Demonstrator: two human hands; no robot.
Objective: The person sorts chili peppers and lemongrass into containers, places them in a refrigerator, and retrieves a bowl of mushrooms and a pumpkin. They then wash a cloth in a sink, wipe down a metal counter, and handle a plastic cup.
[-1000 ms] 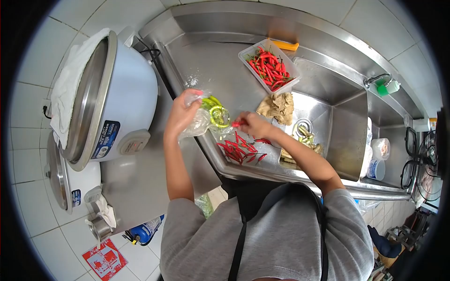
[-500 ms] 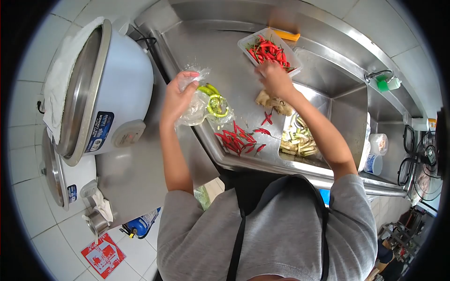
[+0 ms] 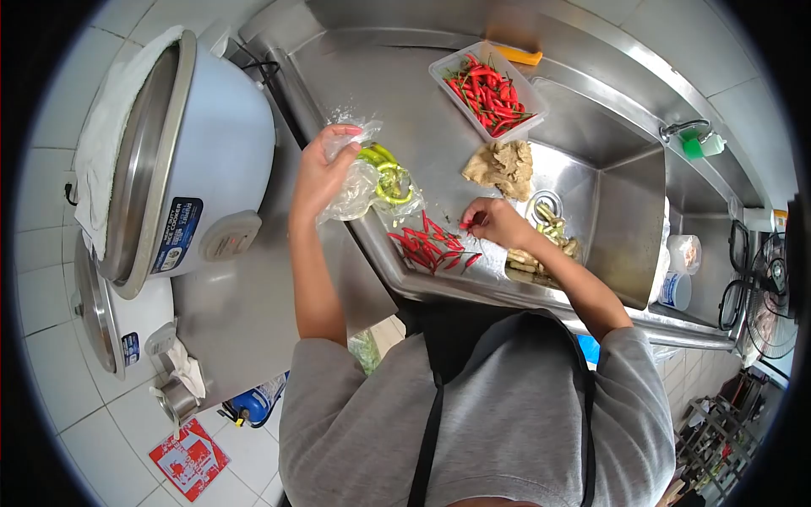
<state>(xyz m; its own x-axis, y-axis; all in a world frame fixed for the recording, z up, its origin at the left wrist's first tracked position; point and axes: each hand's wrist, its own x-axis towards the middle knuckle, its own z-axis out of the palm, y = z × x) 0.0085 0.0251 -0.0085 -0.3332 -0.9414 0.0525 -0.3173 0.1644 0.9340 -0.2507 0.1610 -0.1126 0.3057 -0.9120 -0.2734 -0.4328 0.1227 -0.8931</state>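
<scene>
My left hand [image 3: 323, 176] is closed on a clear plastic bag [image 3: 349, 198], held over the sink counter's left edge. Long green chilies [image 3: 389, 173] show in and at the mouth of the bag. My right hand [image 3: 500, 228] pinches a small red chili [image 3: 465, 225] between thumb and fingertips, just right of a loose pile of red chilies [image 3: 429, 247] on the steel. Farther back, a clear plastic tub [image 3: 463, 108] holds many red chilies with green stems. Between the tub and my right hand lies a crumpled tan cloth-like thing [image 3: 502, 167].
A steel sink basin [image 3: 629, 211] lies to the right, with pale cut vegetable pieces [image 3: 553, 241] near its drain, partly behind my forearm. An orange-handled thing [image 3: 518, 56] rests behind the tub. A large rice cooker [image 3: 228, 144] stands on the left. A tap [image 3: 686, 128] is at back right.
My right hand has come from the tub's near edge down toward the loose pile, now pinching a red chili. The tub and tan thing are uncovered. My left hand stays nearly still.
</scene>
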